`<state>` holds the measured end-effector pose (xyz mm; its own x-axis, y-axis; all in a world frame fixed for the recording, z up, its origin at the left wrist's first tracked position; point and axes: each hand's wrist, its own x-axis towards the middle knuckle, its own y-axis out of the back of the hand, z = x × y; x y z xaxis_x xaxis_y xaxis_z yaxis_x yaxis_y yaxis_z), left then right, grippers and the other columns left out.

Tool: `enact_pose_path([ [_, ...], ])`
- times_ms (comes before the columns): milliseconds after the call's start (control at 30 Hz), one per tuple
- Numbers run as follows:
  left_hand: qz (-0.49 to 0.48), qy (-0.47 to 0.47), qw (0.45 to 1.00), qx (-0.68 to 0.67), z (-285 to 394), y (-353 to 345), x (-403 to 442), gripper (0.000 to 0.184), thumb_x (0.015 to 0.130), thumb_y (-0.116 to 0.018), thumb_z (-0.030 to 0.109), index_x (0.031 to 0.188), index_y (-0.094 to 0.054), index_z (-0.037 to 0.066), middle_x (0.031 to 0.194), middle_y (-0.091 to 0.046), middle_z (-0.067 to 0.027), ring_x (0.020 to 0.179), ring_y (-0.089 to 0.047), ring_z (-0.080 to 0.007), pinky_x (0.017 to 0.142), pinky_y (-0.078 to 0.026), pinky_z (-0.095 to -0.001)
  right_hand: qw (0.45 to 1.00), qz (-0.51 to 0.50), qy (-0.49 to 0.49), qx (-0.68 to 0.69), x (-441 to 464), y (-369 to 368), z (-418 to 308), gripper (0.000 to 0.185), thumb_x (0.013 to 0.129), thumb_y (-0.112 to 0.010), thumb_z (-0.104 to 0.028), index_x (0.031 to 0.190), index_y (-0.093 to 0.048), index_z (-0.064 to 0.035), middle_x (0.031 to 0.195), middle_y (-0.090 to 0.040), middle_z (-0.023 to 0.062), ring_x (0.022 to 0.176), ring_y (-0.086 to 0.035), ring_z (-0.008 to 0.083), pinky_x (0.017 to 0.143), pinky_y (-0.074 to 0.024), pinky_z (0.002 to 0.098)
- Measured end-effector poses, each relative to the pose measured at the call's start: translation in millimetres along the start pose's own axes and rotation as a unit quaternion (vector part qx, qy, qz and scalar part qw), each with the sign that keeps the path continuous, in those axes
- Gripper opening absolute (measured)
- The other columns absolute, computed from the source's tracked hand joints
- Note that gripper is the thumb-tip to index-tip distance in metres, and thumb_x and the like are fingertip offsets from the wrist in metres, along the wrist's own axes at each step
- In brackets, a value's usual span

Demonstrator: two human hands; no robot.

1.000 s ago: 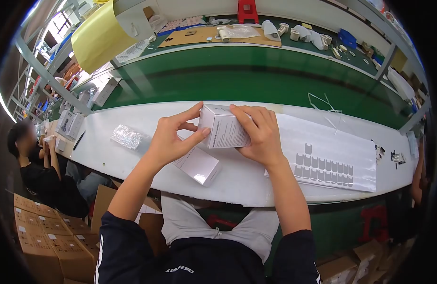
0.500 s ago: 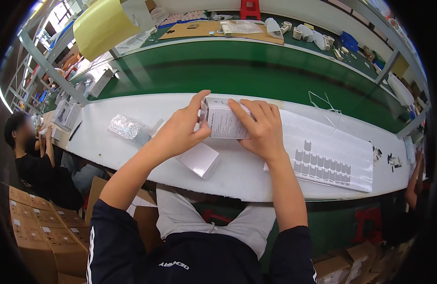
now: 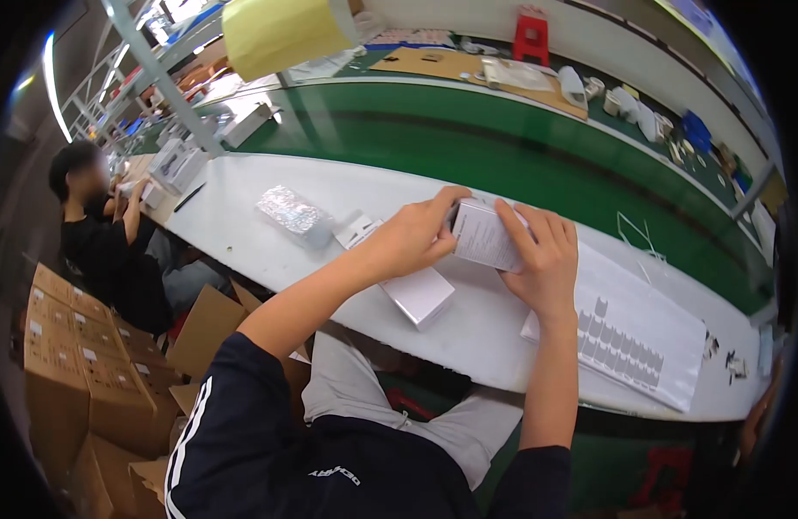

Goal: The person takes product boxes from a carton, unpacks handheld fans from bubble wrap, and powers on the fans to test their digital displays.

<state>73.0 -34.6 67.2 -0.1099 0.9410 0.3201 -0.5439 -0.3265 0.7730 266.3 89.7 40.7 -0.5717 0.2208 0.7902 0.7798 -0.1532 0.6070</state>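
1. Printed box point(image 3: 488, 235): held btwn both my hands, raised above the white surface point(image 3: 260, 251), a little R of my centreline. Text panel faces toward me; body sits tilted. Contents can't be seen.

2. Second box point(image 3: 420, 297): lies on the surface near its front edge, partly covered by my L forearm point(image 3: 330, 294). Visible faces plain; contents unknown. A white piece w/ dark print point(image 3: 357, 229) shows just past the forearm; can't tell if it's part of the same box.

3. Bubble-wrap pack point(image 3: 293, 214): on the surface, farther L; item inside not identifiable.

4. Brown cartons point(image 3: 61, 346): grouped low at far L, w/ white labels. Open carton point(image 3: 210, 324) stands beside them, flaps raised; interior mostly hidden.

5. Pose, L hand point(image 3: 416, 233): arm reaches diagonally up and R; thumb and index parted, gripping the box's L end at its edges.

6. Pose, R hand point(image 3: 544, 257): R forearm point(image 3: 554, 372) approx. upright; fingers wrap the box's R end, index laid along the text panel. Thumb position unclear.

7. Adj. items: label sheet point(image 3: 650, 316) w/ grey shapes in rows, R of the R forearm; pen point(image 3: 189, 197) near the surface's L end.
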Motion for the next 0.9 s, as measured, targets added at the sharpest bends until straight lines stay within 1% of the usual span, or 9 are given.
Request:
enact_pose_path([
  [133,0.073,0.056,0.996,-0.001,-7,4,1,0.049,0.083,-0.049,0.003,0.132,-0.045,0.009,0.078,-0.063,-0.0226,0.068,-0.065,-0.0356,0.065,-0.049,-0.0463,0.999,0.009,-0.023,0.046,1,3,2,0.08,0.048,-0.08,-0.004,0.126,-0.066,-0.0175,0.111,-0.064,0.0046,0.1,-0.06,0.0254,0.087,-0.0429,0.0384],
  [200,0.115,0.099,0.98,-0.132,-20,29,0,0.041,0.082,-0.043,-0.003,0.121,-0.053,0.005,0.091,-0.068,-0.0174,0.077,-0.065,-0.0176,0.066,-0.05,-0.0403,0.992,0.037,-0.044,0.108,2,7,7,0.08,0.049,-0.08,-0.004,0.126,-0.065,-0.0179,0.111,-0.064,0.0046,0.1,-0.06,0.0256,0.088,-0.0423,0.0385],
  [267,0.241,-0.029,0.935,-0.257,-21,20,6,0.036,0.082,-0.048,-0.004,0.117,-0.057,0.004,0.095,-0.069,-0.0123,0.083,-0.065,-0.0193,0.069,-0.051,-0.0382,0.996,0.033,-0.036,0.069,-3,5,8,0.08,0.05,-0.08,-0.006,0.128,-0.064,-0.0175,0.111,-0.064,0.0048,0.102,-0.06,0.0258,0.088,-0.0413,0.0389],
  [333,0.279,-0.16,0.947,-0.018,0,34,5,0.031,0.083,-0.053,-0.004,0.113,-0.059,0.003,0.096,-0.068,-0.0113,0.083,-0.065,-0.023,0.072,-0.051,-0.0381,0.999,0.006,-0.031,0.03,-2,4,7,0.081,0.05,-0.081,-0.007,0.128,-0.064,-0.0168,0.112,-0.064,0.0047,0.103,-0.06,0.0257,0.088,-0.0412,0.039],
  [467,0.136,-0.24,0.955,0.105,28,33,-16,0.018,0.085,-0.059,-0.002,0.103,-0.064,0.002,0.094,-0.067,-0.0116,0.085,-0.063,-0.0308,0.076,-0.051,-0.0402,0.998,0.004,-0.042,0.054,-2,-1,-2,0.082,0.048,-0.082,-0.007,0.128,-0.065,-0.0176,0.112,-0.063,0.0047,0.103,-0.059,0.0255,0.088,-0.0406,0.0404],
  [667,0.1,-0.104,0.988,-0.059,14,23,-26,0.009,0.09,-0.062,0.007,0.098,-0.065,0.003,0.088,-0.066,-0.0108,0.081,-0.063,-0.0308,0.073,-0.05,-0.0402,1.0,0.004,-0.004,-0.009,8,9,-13,0.08,0.048,-0.082,-0.008,0.126,-0.066,-0.0165,0.114,-0.064,0.0044,0.103,-0.06,0.0244,0.09,-0.0409,0.0393],
  [767,0.121,-0.15,0.981,0.011,0,27,-27,0.012,0.091,-0.064,0.014,0.099,-0.065,0.005,0.087,-0.067,-0.0099,0.077,-0.062,-0.0298,0.068,-0.048,-0.0389,1.0,0.016,-0.018,0.013,11,23,-18,0.081,0.046,-0.08,-0.007,0.126,-0.066,-0.0175,0.114,-0.064,0.0047,0.103,-0.06,0.025,0.089,-0.041,0.0403],
  [867,0.027,-0.027,0.998,-0.039,9,32,-29,0.018,0.088,-0.068,0.02,0.099,-0.067,0.006,0.085,-0.067,-0.0093,0.075,-0.063,-0.0286,0.066,-0.047,-0.0384,0.995,0.009,0.035,-0.095,18,38,-26,0.083,0.045,-0.08,-0.007,0.126,-0.066,-0.0188,0.115,-0.064,0.005,0.103,-0.06,0.0257,0.089,-0.041,0.0408],
  [900,0.066,-0.048,0.997,-0.013,7,27,-29,0.019,0.087,-0.069,0.02,0.099,-0.067,0.005,0.085,-0.067,-0.0097,0.074,-0.063,-0.0282,0.066,-0.048,-0.0379,0.995,0.0,0.04,-0.095,20,41,-30,0.083,0.045,-0.078,-0.006,0.126,-0.066,-0.0205,0.116,-0.064,0.0056,0.103,-0.06,0.0258,0.089,-0.0407,0.0411],
])
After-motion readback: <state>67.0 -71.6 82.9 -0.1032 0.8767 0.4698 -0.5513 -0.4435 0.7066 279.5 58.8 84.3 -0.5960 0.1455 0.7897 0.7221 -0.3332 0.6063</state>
